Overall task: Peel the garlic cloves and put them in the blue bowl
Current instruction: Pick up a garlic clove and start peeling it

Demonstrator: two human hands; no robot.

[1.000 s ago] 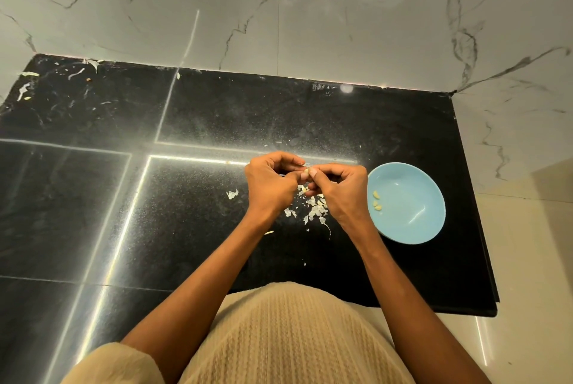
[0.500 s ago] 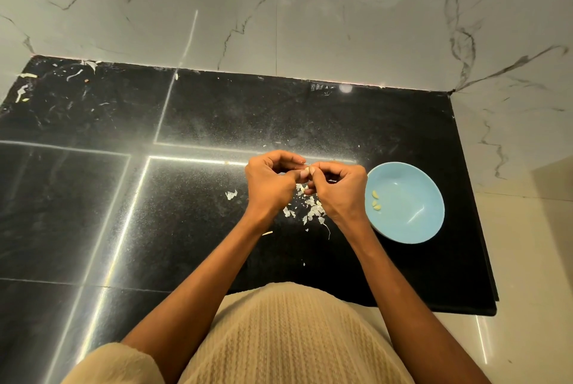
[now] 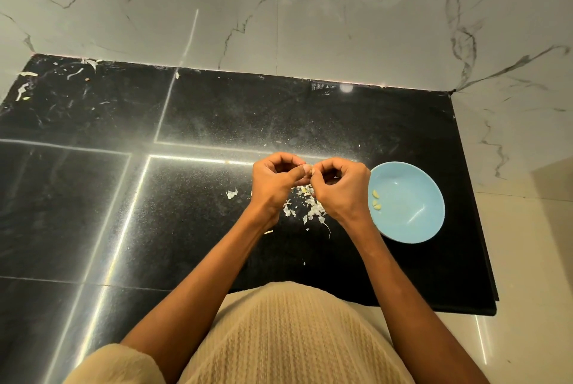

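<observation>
Above the scattered skins (image 3: 310, 206), 1 garlic clove (image 3: 311, 170) pinched between left hand (image 3: 274, 180) and right hand (image 3: 342, 186), mostly hidden, axis unclear. Blue bowl (image 3: 412, 228) just beside the right hand, nearer arm for dropping; 3 peeled cloves (image 3: 375, 199) inside.

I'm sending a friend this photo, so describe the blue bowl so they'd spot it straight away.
Start at the black countertop below the marbled wall and go to its right end. The blue bowl sits there, just right of the right hand. It is the only coloured dish there, round, pale blue, with a few peeled garlic cloves inside near its left edge.
</observation>
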